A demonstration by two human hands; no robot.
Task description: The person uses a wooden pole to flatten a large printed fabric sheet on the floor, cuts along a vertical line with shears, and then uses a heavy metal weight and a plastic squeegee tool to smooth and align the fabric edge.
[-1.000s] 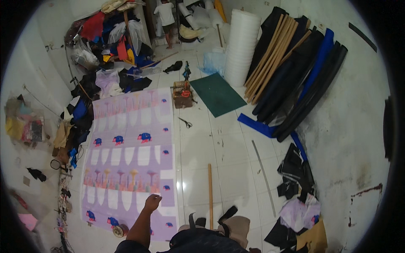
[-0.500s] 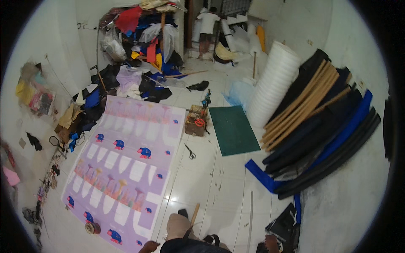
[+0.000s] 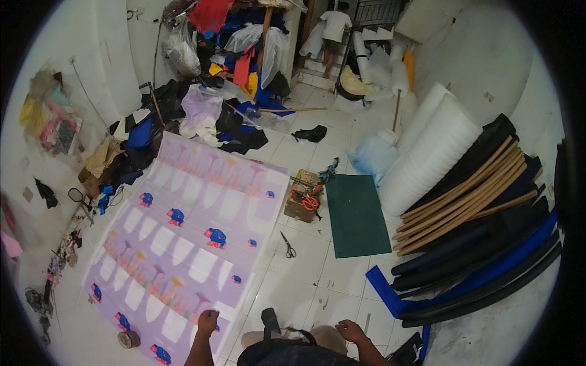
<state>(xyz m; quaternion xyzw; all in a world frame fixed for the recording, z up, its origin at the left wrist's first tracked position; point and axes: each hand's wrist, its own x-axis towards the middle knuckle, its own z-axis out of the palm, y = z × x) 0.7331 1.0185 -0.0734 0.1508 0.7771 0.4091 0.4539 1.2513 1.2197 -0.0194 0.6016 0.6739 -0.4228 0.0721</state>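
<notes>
My left hand (image 3: 207,321) hangs over the near right edge of a large lilac printed sheet (image 3: 174,247), its fingers curled in and nothing showing in them. The sheet lies on the floor and bears white panel shapes and small blue and pink figures. To the right of my knees, my right hand (image 3: 350,331) is held above the tiles with its fingers loosely apart and nothing visible in them. A brown roll of tape or cord (image 3: 128,339) rests on the sheet's near left edge. Dark-handled scissors (image 3: 288,245) lie on the floor right of the sheet.
Beyond the scissors stand a worn box (image 3: 302,204) with orange-handled scissors (image 3: 310,203) and a green mat (image 3: 357,216). White foam rolls (image 3: 433,146), brown tubes (image 3: 464,198) and dark fabric rolls (image 3: 476,274) line the right. Scraps (image 3: 201,110) pile up far left; a person (image 3: 334,33) is at the back.
My right hand has come up from the black items at lower right toward my knees. My left hand has risen over the sheet. The view has shifted, and the stick by my legs no longer shows.
</notes>
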